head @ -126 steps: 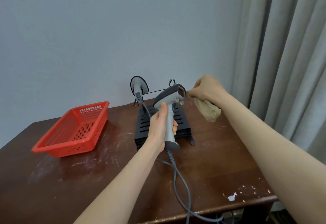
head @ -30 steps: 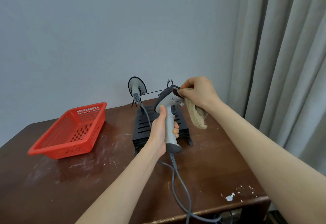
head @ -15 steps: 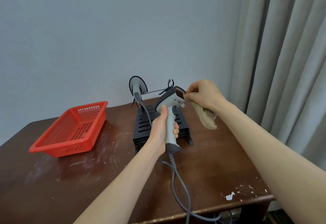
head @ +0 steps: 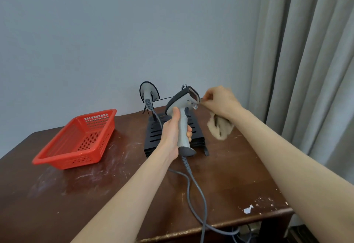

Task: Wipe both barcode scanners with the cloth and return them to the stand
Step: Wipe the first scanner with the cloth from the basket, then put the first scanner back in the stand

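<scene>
Barcode scanner, grey and white plastic with a pistol grip and dark top (head: 183, 120), is held upright above the middle of the dark brown wooden tabletop (head: 95, 185). The left hand (head: 172, 133) wraps its fingers around the grip. The scanner's window faces right and away, towards the right hand (head: 220, 102). That hand pinches a corner of a crumpled beige cloth (head: 220, 127) just beside the window's lower edge, and the rest of the cloth hangs beneath the hand. A grey cable (head: 195, 191) runs from the grip's base over the near edge.

Behind the held scanner sits a black slotted metal stand (head: 153, 137). A second grey scanner with a dark rim (head: 149, 91) rests at the stand's far left end. An empty red perforated plastic basket (head: 80, 139) lies well apart on the left.

The task seems partway: one scanner is being wiped and must go back on the stand. Whether the second has been wiped cannot be told.

A small label on the held scanner's side is too small to read, and no brand shows.
</scene>
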Demonstrator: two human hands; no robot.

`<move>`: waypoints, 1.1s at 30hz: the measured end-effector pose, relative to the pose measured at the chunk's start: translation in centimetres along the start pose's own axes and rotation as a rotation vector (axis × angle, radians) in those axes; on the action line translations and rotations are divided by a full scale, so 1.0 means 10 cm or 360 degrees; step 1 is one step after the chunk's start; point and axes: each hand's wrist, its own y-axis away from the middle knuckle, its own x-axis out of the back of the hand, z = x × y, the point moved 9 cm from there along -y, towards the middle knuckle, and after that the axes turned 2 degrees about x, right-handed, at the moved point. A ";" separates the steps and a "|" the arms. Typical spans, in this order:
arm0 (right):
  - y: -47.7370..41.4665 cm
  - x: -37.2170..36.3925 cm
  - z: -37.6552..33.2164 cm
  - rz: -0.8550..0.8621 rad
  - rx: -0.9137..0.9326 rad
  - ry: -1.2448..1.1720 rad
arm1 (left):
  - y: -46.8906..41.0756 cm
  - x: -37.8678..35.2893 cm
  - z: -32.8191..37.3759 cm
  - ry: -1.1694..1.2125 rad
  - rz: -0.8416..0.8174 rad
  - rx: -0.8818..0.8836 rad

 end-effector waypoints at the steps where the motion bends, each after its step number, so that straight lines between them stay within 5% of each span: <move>1: 0.02 0.00 0.12 0.0003 -0.0083 0.0087 | 0.00 0.01 0.05 -0.0003 0.0026 -0.0022; 7: 0.16 -0.12 0.59 0.0016 -0.0342 -0.0279 | -0.07 0.05 0.35 -0.0124 0.0134 -0.0130; 17: 0.22 -0.41 0.66 -0.0235 -0.0312 0.0028 | -0.16 -0.09 0.58 -0.0275 0.0041 -0.0096; 21: 0.08 -0.24 0.21 -0.0084 -0.0154 -0.0361 | -0.19 -0.21 0.75 -0.0359 -0.0017 -0.0141; 26: 0.06 -0.39 -0.24 -0.0474 -0.0162 -0.1043 | -0.26 -0.33 0.92 -0.0392 -0.0057 -0.0171; 33: -0.12 -0.22 -0.44 -0.0389 0.0063 -0.0517 | -0.28 -0.43 1.18 -0.0299 -0.0033 -0.0172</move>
